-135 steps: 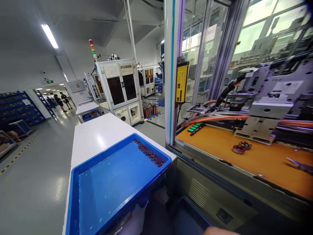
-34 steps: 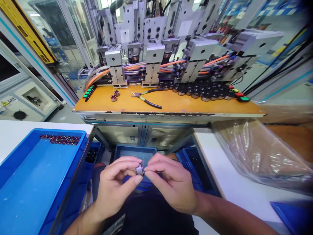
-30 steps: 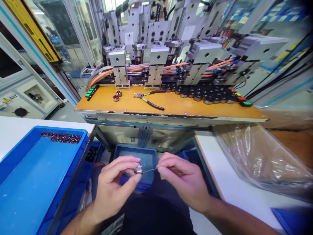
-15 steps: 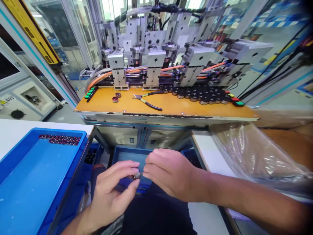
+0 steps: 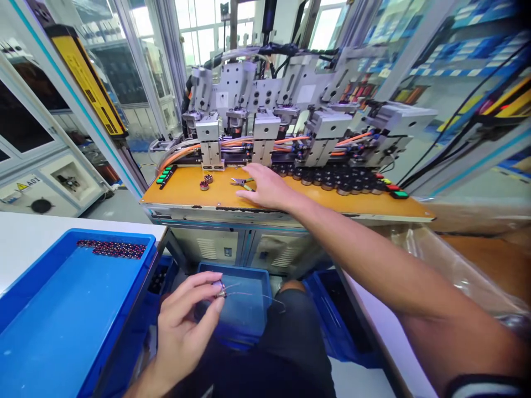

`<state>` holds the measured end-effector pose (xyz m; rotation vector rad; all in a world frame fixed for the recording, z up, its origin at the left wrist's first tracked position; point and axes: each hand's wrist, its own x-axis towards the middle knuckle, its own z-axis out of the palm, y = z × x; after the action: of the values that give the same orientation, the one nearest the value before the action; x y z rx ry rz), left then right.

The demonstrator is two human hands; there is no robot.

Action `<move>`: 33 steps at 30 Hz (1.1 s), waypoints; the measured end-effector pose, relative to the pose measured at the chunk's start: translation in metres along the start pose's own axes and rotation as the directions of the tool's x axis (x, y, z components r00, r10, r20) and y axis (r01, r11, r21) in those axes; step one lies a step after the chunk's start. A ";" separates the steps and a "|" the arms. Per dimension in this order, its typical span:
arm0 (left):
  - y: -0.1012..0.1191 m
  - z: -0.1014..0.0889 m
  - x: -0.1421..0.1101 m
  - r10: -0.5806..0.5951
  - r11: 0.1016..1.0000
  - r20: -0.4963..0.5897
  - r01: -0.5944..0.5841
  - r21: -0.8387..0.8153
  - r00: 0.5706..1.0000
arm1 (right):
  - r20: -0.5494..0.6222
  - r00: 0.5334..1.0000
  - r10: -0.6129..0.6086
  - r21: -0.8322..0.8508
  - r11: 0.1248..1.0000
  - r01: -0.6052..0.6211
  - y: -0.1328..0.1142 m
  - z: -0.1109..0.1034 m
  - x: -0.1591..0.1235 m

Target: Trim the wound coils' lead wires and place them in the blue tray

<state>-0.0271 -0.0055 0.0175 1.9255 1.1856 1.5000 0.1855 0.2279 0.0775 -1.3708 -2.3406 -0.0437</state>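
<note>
My left hand (image 5: 185,326) pinches a small metal coil part (image 5: 219,288) over my lap, and a thin wire (image 5: 257,294) trails from it to the right. My right hand (image 5: 267,187) is stretched forward and lies flat on the orange bench top (image 5: 298,199), fingers spread, over the handles of the cutting pliers (image 5: 239,181). Two small round parts (image 5: 206,182) lie just left of it.
A row of dark round parts (image 5: 336,179) stands along the machine's grey fixtures (image 5: 265,127). A large blue tray (image 5: 62,309) with several small dark parts (image 5: 112,249) sits at my left. A blue bin (image 5: 244,315) is below the bench. A clear plastic bag (image 5: 464,271) lies right.
My right hand left the wire at the coil part and reached forward onto the orange bench by the pliers. The left hand keeps holding the part, slightly lower.
</note>
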 end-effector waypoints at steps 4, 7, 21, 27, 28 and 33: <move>-0.005 -0.006 -0.002 -0.005 1.000 -0.062 0.006 0.016 0.998 | 0.142 0.988 -0.065 -0.058 0.996 0.074 0.018 0.012 0.009; -0.008 -0.009 -0.003 -0.022 1.000 -0.090 0.022 0.001 0.996 | 0.208 0.972 -0.111 -0.098 0.986 0.133 0.023 0.010 -0.007; -0.007 0.004 0.002 -0.073 0.997 -0.098 0.070 -0.025 0.993 | 0.083 0.991 -0.100 0.368 0.928 0.063 -0.006 0.005 -0.159; -0.007 0.008 0.002 -0.076 0.997 -0.077 0.075 -0.012 0.994 | 0.401 0.905 -0.143 0.896 0.266 -0.355 -0.069 0.025 -0.246; -0.006 0.008 0.002 -0.075 0.997 -0.070 0.075 -0.011 0.995 | 0.390 0.902 -0.185 0.915 0.186 -0.357 -0.075 0.025 -0.252; -0.003 0.011 0.002 -0.062 0.998 -0.054 0.062 0.000 0.997 | 0.276 0.927 -0.254 0.961 0.049 -0.273 -0.086 0.019 -0.251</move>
<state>-0.0181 -0.0004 0.0124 1.8427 1.2584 1.5277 0.2129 -0.0191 -0.0177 -0.5416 -1.6676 1.7436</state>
